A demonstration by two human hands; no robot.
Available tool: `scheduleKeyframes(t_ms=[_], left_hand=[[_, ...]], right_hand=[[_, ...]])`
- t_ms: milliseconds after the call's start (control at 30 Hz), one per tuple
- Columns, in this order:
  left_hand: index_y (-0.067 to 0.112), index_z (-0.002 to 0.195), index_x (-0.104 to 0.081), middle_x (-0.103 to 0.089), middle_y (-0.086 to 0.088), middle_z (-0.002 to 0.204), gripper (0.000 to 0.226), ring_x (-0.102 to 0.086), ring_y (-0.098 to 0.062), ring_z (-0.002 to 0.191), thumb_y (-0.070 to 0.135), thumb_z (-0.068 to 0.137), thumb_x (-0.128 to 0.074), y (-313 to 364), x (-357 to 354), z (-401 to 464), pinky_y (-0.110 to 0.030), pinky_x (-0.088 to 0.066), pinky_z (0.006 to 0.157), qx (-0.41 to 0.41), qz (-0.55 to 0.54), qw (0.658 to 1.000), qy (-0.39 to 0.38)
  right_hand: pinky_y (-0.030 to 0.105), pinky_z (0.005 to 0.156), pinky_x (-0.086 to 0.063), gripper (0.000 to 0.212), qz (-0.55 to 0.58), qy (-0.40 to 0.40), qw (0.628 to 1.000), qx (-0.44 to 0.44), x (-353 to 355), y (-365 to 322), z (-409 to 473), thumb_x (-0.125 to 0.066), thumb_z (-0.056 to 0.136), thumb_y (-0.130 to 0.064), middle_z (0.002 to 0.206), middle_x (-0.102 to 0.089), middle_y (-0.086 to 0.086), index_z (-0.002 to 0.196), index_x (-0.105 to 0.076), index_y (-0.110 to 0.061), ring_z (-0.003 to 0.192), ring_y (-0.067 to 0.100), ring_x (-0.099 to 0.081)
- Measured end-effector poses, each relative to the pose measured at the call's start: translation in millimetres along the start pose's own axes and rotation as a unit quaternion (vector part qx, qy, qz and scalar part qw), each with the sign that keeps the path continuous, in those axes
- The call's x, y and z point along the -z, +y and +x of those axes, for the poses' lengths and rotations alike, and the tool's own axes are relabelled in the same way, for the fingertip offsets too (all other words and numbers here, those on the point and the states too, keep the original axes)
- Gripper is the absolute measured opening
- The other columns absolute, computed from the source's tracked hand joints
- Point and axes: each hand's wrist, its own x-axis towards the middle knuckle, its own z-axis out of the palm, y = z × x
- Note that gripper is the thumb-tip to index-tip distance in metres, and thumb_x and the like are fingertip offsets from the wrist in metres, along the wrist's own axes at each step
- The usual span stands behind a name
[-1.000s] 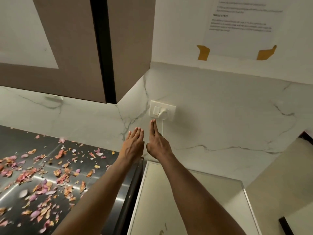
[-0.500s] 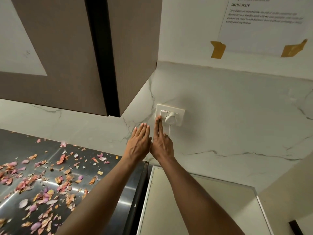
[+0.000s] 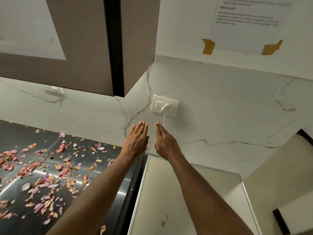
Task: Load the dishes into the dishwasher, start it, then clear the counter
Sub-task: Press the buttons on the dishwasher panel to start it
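A white wall socket plate sits on the marble backsplash, with a switch showing a red mark and a white plug with its cord hanging down. My right hand is stretched out flat just below the socket, fingers straight, holding nothing and clear of the switch. My left hand lies flat beside it to the left, also empty. Below my right arm is the white top of an appliance. The dark steel counter at the left is strewn with onion peels. No dishes are in view.
A brown wall cabinet hangs overhead at the left, its corner just above the socket. A taped paper notice is on the white wall at upper right. A beige surface with a dark edge lies at the right.
My right fingertips were on the socket's switch half a second ago; they have drawn back below it. A red mark now shows on the switch. Both hands have parted slightly.
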Motion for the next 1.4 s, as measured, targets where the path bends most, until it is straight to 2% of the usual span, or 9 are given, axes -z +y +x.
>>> scheduleKeyframes(t_ms=[67, 200, 400, 733, 967, 1167, 1267, 1400], left_hand=[[0.006, 0.16, -0.006, -0.003, -0.013, 0.167, 0.059, 0.003, -0.023, 0.155, 0.033, 0.11, -0.024, 10, 7, -13, -0.037, 0.007, 0.123, -0.003, 0.008, 1.0, -0.014], [0.006, 0.16, -0.006, -0.002, -0.013, 0.167, 0.059, 0.003, -0.023, 0.155, 0.034, 0.11, -0.022, 32, 27, -45, -0.039, 0.004, 0.126, -0.01, 0.014, 1.0, -0.019], [0.003, 0.159, -0.014, -0.012, -0.016, 0.167, 0.06, -0.005, -0.026, 0.156, 0.034, 0.109, -0.025, 62, 45, -104, -0.043, -0.006, 0.127, -0.016, 0.02, 0.999, -0.026], [0.003, 0.158, -0.019, -0.017, -0.015, 0.166, 0.06, -0.008, -0.024, 0.156, 0.035, 0.108, -0.029, 127, 53, -237, -0.041, -0.003, 0.127, -0.027, 0.012, 0.998, -0.062], [0.005, 0.159, -0.016, -0.017, -0.014, 0.166, 0.061, -0.008, -0.024, 0.156, 0.037, 0.109, -0.028, 169, 51, -322, -0.043, -0.007, 0.127, -0.057, 0.011, 0.991, -0.117], [0.005, 0.159, -0.016, -0.016, -0.014, 0.167, 0.06, -0.008, -0.024, 0.156, 0.036, 0.109, -0.028, 168, 31, -394, -0.043, -0.008, 0.127, -0.076, 0.013, 0.977, -0.198], [0.005, 0.159, -0.017, -0.018, -0.013, 0.166, 0.06, -0.009, -0.024, 0.156, 0.036, 0.108, -0.03, 161, 22, -421, -0.044, -0.01, 0.127, -0.068, -0.004, 0.975, -0.212], [0.004, 0.159, -0.017, -0.018, -0.015, 0.166, 0.061, -0.01, -0.025, 0.155, 0.032, 0.107, -0.035, 145, 1, -476, -0.044, -0.01, 0.126, -0.086, -0.016, 0.961, -0.262]], right_hand=[[0.033, 0.128, -0.019, 0.078, -0.005, 0.002, 1.0, -0.003, 2, 0, -20, -0.046, 0.1, -0.011, 0.173, -0.005, 0.014, 0.164, -0.002, -0.006, 0.16, 0.025, -0.012], [0.036, 0.13, -0.015, 0.078, -0.003, -0.006, 1.0, -0.016, 10, -7, -62, -0.046, 0.101, -0.015, 0.173, -0.004, 0.014, 0.164, -0.001, -0.007, 0.16, 0.026, -0.009], [0.039, 0.13, -0.017, 0.081, 0.019, -0.017, 0.999, -0.043, 14, -19, -134, -0.046, 0.098, -0.015, 0.173, -0.007, 0.014, 0.164, -0.001, -0.007, 0.16, 0.026, -0.009], [0.04, 0.129, -0.018, 0.083, 0.039, -0.036, 0.996, -0.075, 26, -50, -276, -0.051, 0.1, -0.019, 0.173, -0.004, 0.013, 0.164, 0.001, -0.005, 0.161, 0.023, -0.006], [0.04, 0.129, -0.019, 0.084, 0.049, -0.068, 0.989, -0.12, 17, -69, -376, -0.051, 0.101, -0.021, 0.173, -0.004, 0.011, 0.164, 0.002, -0.007, 0.161, 0.022, -0.006], [0.041, 0.128, -0.021, 0.08, 0.069, -0.105, 0.979, -0.162, -5, -92, -447, -0.048, 0.101, -0.02, 0.173, -0.008, 0.011, 0.165, -0.002, -0.007, 0.16, 0.022, -0.01], [0.039, 0.128, -0.021, 0.079, 0.061, -0.115, 0.975, -0.181, -16, -105, -472, -0.047, 0.102, -0.022, 0.173, -0.009, 0.01, 0.165, -0.002, -0.007, 0.16, 0.022, -0.011], [0.039, 0.129, -0.019, 0.076, 0.057, -0.168, 0.965, -0.193, -49, -132, -517, -0.045, 0.106, -0.024, 0.174, -0.006, 0.01, 0.165, -0.001, -0.008, 0.16, 0.022, -0.01]])
